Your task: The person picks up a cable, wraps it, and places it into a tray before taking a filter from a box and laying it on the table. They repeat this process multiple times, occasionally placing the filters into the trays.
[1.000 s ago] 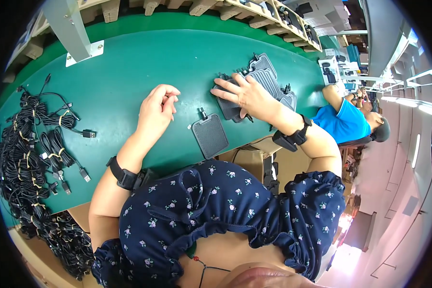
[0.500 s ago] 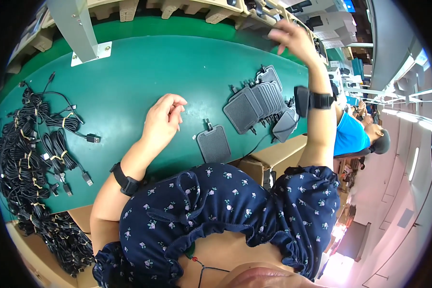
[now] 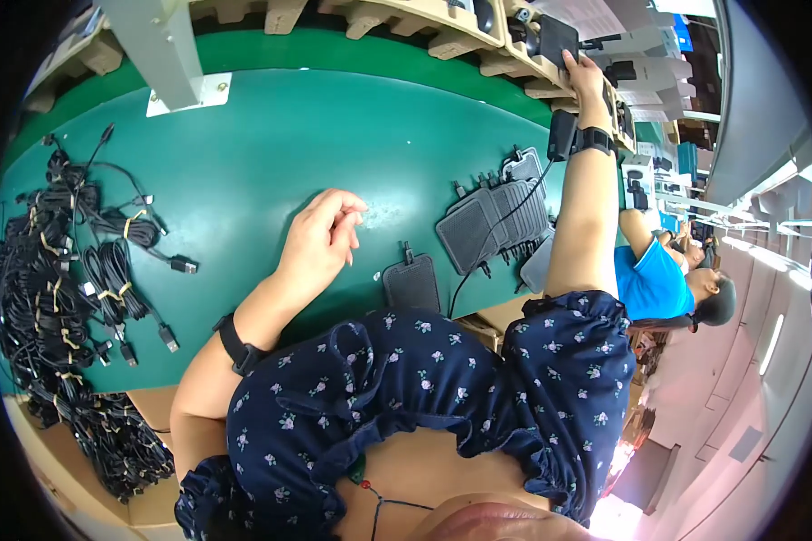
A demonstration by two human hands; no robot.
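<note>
My left hand (image 3: pixel 323 233) rests over the green table, empty, its fingers loosely curled and a little apart. Stretched to the far right, my right hand (image 3: pixel 588 79) pinches the near edge of a black flat rectangular device (image 3: pixel 558 40) at the moulded tray. A lone dark textured pad with a short plug-like stub (image 3: pixel 411 281) lies near my body, right of the left hand. Farther right, several similar pads (image 3: pixel 492 221) stand stacked in a leaning row. Both wrists wear black straps; a thin black cable hangs from the box on the right one.
Bundled black USB cables (image 3: pixel 59 279) heap along the left of the green table (image 3: pixel 262 135) and spill over its edge. A metal post (image 3: pixel 167 54) stands at the far left. Beige moulded trays (image 3: pixel 460 41) line the far side. A co-worker in blue (image 3: pixel 654 284) sits to the right.
My right hand has reached farther out and taken hold of the black flat device at the tray. The left hand stays nearly in place; the view has shifted slightly.
</note>
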